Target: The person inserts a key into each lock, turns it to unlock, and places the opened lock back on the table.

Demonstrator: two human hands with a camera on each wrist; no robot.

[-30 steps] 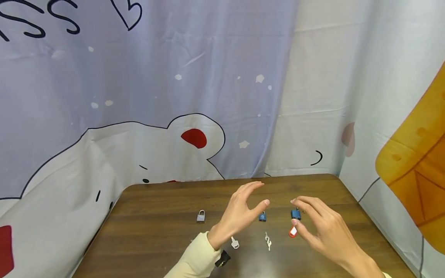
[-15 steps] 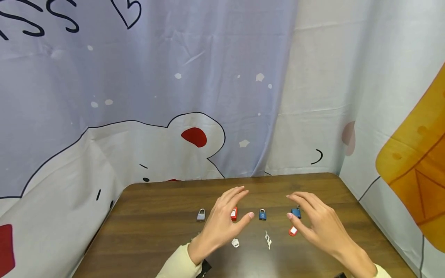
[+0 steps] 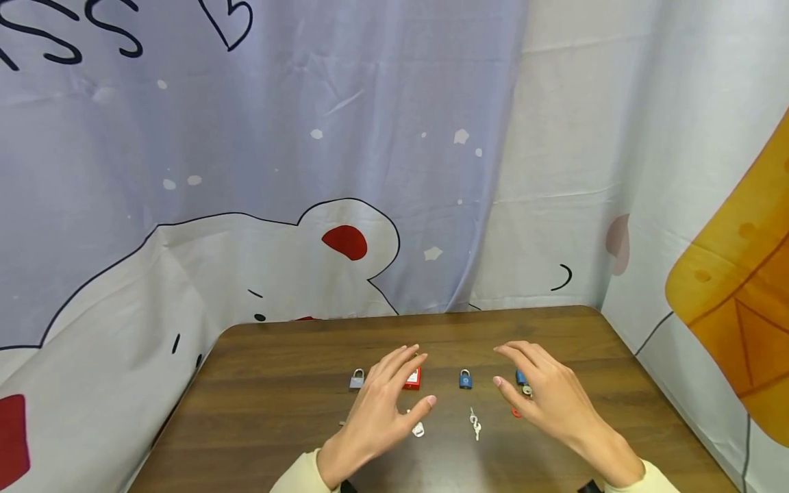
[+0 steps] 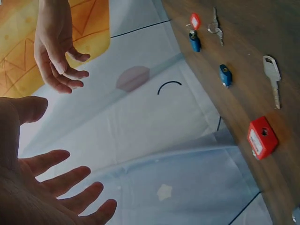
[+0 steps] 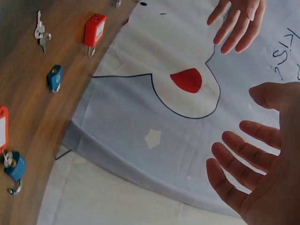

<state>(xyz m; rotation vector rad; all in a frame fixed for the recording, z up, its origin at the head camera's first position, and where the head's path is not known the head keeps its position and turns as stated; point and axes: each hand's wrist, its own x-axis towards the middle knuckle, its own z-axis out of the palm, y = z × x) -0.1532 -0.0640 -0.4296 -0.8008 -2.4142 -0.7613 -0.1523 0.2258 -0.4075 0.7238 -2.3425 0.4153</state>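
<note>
My left hand (image 3: 381, 409) hovers over the table with fingers apart and nothing in it. Level with it, my right hand (image 3: 548, 390) is likewise raised, its fingers gently bent around nothing. Behind the left fingers sits a red padlock (image 3: 412, 378), partly hidden; a grey padlock (image 3: 356, 379) lies to its left. Between the hands is a blue padlock (image 3: 465, 379). Another blue padlock (image 5: 15, 166), near the right hand, has its shackle swung out and a key (image 5: 8, 159) in it, with a red tag (image 5: 2, 129) attached.
Nearer than the middle blue padlock lie small silver keys (image 3: 475, 424). A larger key (image 4: 272, 79) lies in front of the red padlock. The brown wooden table (image 3: 277, 383) ends against a printed curtain (image 3: 246, 137).
My left hand has drawn left and slightly down, uncovering the red padlock and the middle blue one. The right hand has shifted slightly left, now covering more of the red tag.
</note>
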